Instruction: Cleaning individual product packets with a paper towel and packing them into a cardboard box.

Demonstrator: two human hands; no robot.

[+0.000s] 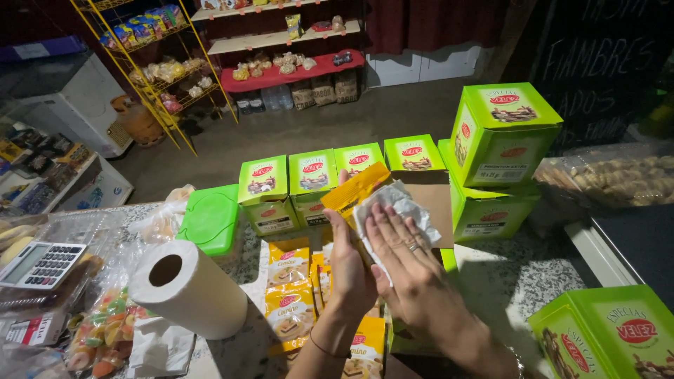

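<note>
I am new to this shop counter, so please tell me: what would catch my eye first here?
The bright green boxes lined up and stacked along the counter's far side stand out most. At centre, the left hand holds a yellow packet while the right hand presses a white tissue on it. A paper towel roll lies front left.

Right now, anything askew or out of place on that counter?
Mostly tidy. The paper towel roll lies on its side instead of standing. Yellow packets sprawl loosely on the counter, unlike the neat green boxes behind. The left hand holds one packet while the right hand presses a white wipe to it.
</note>
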